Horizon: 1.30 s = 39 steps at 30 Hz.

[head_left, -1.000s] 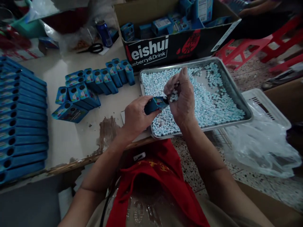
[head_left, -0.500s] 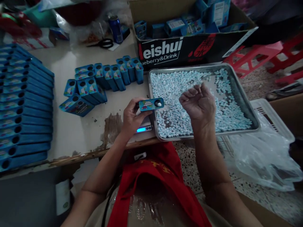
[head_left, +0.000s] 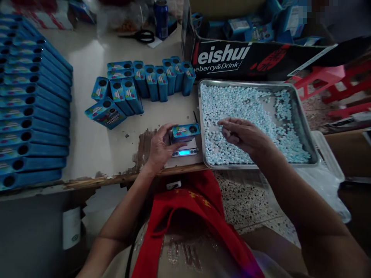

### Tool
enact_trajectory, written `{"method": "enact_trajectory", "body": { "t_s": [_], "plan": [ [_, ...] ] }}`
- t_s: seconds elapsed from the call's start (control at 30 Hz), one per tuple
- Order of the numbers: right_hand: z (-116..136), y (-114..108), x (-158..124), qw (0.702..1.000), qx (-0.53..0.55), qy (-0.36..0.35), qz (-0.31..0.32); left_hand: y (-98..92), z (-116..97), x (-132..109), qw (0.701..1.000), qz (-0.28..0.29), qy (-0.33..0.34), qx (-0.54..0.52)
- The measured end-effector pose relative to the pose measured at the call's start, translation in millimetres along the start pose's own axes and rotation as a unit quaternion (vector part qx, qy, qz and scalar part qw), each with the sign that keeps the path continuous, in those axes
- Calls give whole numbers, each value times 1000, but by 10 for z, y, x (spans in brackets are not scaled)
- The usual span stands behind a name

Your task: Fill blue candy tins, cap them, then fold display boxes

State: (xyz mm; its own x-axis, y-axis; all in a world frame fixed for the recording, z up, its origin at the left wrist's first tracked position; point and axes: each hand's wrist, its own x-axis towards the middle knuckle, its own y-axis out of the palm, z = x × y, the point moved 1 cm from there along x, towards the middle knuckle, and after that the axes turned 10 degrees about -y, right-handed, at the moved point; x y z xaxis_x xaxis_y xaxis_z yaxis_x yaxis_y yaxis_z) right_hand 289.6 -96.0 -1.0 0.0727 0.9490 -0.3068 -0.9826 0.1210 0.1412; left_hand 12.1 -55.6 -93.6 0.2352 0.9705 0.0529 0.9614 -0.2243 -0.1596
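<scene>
A small blue candy box (head_left: 186, 132) with a round hole in its top is gripped between the thumb and fingers of my left hand (head_left: 162, 148). It is at a small digital scale (head_left: 184, 153) with a lit blue display; I cannot tell whether it rests fully on the pan. Over the left half of a metal tray (head_left: 261, 166), my right hand (head_left: 242, 133) has its fingers drawn together with the thumb beneath them. What it holds, if anything, is hidden. Pale blue and white candies (head_left: 228, 100) cover much of the tray.
Several blue boxes (head_left: 150, 83) stand left of the tray, and long rows (head_left: 34, 123) line the table's left side. A black carton (head_left: 220, 58) of boxes sits behind the tray. Scissors (head_left: 142, 36) and a blue can (head_left: 161, 19) lie farther back. Red stools (head_left: 321, 79) stand at right.
My left hand has brought the box down to the scale. My right hand has turned from palm-up and curled to fingers pointing left, lower over the tray. The view has shifted.
</scene>
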Motion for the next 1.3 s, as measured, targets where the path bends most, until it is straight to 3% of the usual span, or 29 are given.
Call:
{"method": "enact_trajectory", "body": {
  "t_s": [0.1, 0.27, 0.4, 0.57, 0.87, 1.13, 1.23, 1.3],
  "plan": [
    [150, 153, 74, 993, -87, -52, 56, -164, 41, -60, 1000, -16, -4, -10],
    [326, 326, 248, 968, -189, -106, 126, -485, 69, -244, 994, -77, -82, -9],
    [444, 410, 304, 935, -290, -111, 173, -674, 3, -301, 989, -140, -56, 14],
    [544, 531, 296, 900, -366, -166, 171, -757, 32, -279, 988, -144, -31, 39],
    [471, 528, 309, 929, -304, -137, 163, -749, 37, -378, 992, -114, -34, 40],
    [428, 541, 266, 983, -138, -82, 84, -670, -3, -403, 994, -93, -40, 45],
    [437, 535, 237, 983, -139, -74, 94, -626, -11, -394, 994, -85, -40, 49],
    [462, 552, 220, 966, -206, -93, 127, -599, -2, -382, 995, -78, -40, 49]
  ]
}}
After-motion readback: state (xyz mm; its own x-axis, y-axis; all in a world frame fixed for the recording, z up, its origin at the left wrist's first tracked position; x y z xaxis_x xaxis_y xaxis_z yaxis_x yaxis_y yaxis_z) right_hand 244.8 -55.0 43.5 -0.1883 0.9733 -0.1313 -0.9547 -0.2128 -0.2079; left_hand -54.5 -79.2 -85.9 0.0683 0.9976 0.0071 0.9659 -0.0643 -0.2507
